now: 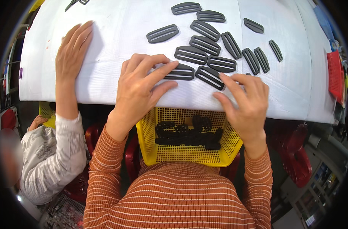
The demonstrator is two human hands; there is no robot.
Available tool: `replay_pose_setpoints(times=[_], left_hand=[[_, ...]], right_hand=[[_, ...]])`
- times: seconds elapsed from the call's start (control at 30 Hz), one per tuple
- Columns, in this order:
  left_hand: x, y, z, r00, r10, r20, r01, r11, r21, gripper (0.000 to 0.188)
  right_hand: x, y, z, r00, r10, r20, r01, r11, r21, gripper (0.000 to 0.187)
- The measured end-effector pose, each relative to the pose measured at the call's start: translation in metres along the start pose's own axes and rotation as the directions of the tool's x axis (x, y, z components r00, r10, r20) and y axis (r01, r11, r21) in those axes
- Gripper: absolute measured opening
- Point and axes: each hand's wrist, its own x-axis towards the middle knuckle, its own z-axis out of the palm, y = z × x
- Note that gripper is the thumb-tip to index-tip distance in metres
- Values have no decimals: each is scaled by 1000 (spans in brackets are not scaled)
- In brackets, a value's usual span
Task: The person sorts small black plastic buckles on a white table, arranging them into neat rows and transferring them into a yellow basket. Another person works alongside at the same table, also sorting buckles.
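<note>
Several dark grey plastic strap slide buckles lie flat on the white-covered table (116,42). My left hand (137,82) is open, its index fingertip resting on the end of a slide buckle (181,72) near the front edge and the thumb apart from it. Part of that buckle is hidden under the fingers. Just to the right, the index fingertip of my right hand (248,95) touches a tilted slide buckle (209,78); the thumb stands away from it, so this hand is open too. Neither hand has closed round a buckle.
Below the table edge, against my body, a yellow mesh basket (147,133) holds a pile of black pieces (187,137). On the left, a co-worker's hand (71,53) lies on the table. A red basket (335,76) sits at the far right edge, above red chairs (296,152).
</note>
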Motion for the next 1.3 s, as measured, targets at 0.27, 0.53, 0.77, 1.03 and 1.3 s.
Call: replay_pose_setpoints(times=[0.27, 0.53, 0.77, 1.03, 1.3], left_hand=[[-7, 5, 0, 998, -36, 42, 42, 984, -172, 27], [26, -5, 7, 998, 49, -49, -54, 994, -96, 28], [35, -6, 9, 970, 234, -69, -230, 971, 61, 26], [22, -10, 4, 997, -59, -53, 52, 991, -120, 18], [32, -47, -3, 995, -69, -71, 76, 991, 106, 37]], right_hand=[[2, 6, 3, 999, 18, 39, -22, 995, 96, 24], [25, 28, 2, 990, -130, -51, 124, 987, -103, 31], [25, 22, -8, 995, -85, -43, 82, 995, -60, 17], [-4, 18, -34, 980, 196, -43, -200, 974, -106, 31], [-28, 35, -23, 978, 177, -109, -188, 976, -109, 15]])
